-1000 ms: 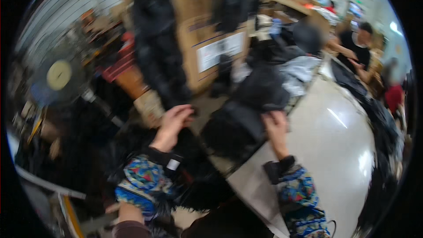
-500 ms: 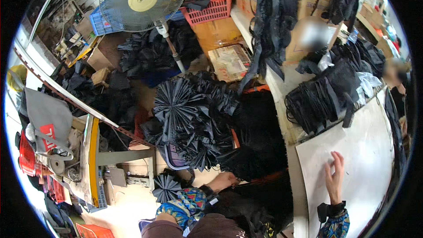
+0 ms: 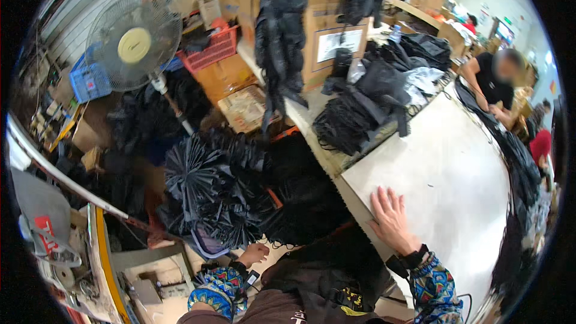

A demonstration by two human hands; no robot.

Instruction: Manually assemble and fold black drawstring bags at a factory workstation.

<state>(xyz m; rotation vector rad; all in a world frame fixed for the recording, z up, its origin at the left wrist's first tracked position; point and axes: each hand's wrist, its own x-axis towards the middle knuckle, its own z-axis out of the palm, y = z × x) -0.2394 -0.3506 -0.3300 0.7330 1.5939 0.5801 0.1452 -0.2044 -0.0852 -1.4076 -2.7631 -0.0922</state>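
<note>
Down at the lower middle, the left hand (image 3: 252,254) reaches low toward the heap of black gathered fabric bundles (image 3: 210,195) piled on the floor beside the worktop (image 3: 444,174); its fingers look loosely curled and hold nothing, sitting just below the heap's near edge. The right hand (image 3: 391,221) lies flat on the pale worktop near its left edge, fingers spread and pressed down, apart from the stack of black pieces (image 3: 351,117) farther along the surface. Judging from this, the lean is braced by that flat palm, so it seems wise to keep weight on it while the lower hand closes around a single bundle at its gathered centre instead of a loose fringe, which could drag neighbours along. A standing fan (image 3: 133,41) is well behind.
</note>
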